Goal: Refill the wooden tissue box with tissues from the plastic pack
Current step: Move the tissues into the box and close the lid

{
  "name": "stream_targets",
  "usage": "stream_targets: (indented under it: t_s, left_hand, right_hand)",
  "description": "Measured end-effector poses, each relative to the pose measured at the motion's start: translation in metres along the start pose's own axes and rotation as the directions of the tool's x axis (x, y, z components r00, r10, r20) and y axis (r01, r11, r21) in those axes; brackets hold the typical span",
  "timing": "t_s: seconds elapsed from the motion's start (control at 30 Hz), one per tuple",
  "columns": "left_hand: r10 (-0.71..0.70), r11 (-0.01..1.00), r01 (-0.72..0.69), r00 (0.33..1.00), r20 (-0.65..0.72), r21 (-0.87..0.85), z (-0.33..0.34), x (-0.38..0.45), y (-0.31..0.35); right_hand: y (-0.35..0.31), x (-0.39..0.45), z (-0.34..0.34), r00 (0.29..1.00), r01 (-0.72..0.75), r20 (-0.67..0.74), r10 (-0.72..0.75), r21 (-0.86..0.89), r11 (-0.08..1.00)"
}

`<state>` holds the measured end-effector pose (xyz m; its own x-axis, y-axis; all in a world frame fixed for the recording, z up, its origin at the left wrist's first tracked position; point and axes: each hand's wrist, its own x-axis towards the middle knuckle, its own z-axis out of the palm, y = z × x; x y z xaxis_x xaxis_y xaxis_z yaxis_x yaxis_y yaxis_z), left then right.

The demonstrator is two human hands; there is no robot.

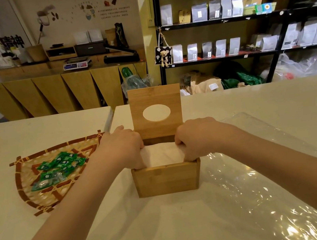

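Both hands are down inside the open box (167,178), one at each side wall: the left hand (125,145) on the left edge of the tissues (162,154), the right hand (195,139) on the right edge. Fingers are curled and buried beside the stack, seemingly pressing it down; whether they pinch it cannot be told. The stack lies straight ahead between them, equally near each, its long axis not clear. The lid (156,111) stands upright behind. The empty plastic wrap (254,167) lies on the table to the right, a basket (38,180) of green sweets to the left.
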<state>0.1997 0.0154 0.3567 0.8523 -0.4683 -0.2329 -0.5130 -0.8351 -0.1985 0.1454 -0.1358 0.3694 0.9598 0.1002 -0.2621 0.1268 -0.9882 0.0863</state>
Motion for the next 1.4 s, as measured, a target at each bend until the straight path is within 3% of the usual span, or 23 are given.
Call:
stream_targets:
  t_s: [0.17,0.3,0.4,0.5,0.63,0.77,1.03,1.4]
  left_hand:
    - [-0.035,0.999,0.035,0.999,0.034,-0.017,-0.001,-0.004,0.002]
    - [-0.03,0.985,0.017,0.997,-0.07,-0.171,-0.006,-0.019,-0.001]
    - [-0.041,0.991,0.028,0.994,-0.101,-0.129,0.002,-0.032,-0.005]
    - [-0.017,0.995,0.006,0.994,-0.104,-0.103,0.019,-0.043,-0.003]
    - [0.032,0.999,-0.028,0.989,-0.148,0.029,0.031,-0.046,0.002]
    - [0.018,0.998,-0.013,0.995,-0.098,0.059,0.029,-0.045,0.011]
    - [-0.044,0.999,0.046,0.99,-0.13,0.012,0.021,-0.034,0.01]
    - [-0.025,0.997,0.011,0.981,-0.194,-0.07,0.027,-0.033,0.021]
  right_hand:
    - [0.008,0.001,0.0,0.999,0.054,-0.002,-0.054,0.051,0.997]
    - [0.015,-0.017,-0.008,0.982,0.177,-0.101,-0.161,0.189,0.966]
    - [0.017,-0.035,-0.008,0.982,0.153,0.069,-0.173,0.233,0.96]
    - [0.014,-0.044,0.003,0.978,0.155,0.122,-0.169,0.12,0.981]
    - [0.012,-0.042,0.021,0.982,0.187,0.006,-0.187,-0.077,0.979]
    - [0.006,-0.036,0.027,0.978,0.193,-0.044,-0.204,-0.169,0.966]
    - [0.003,-0.028,0.019,0.988,0.157,0.001,-0.158,0.02,0.987]
    - [-0.007,-0.022,0.026,0.992,0.123,0.045,-0.122,-0.023,0.992]
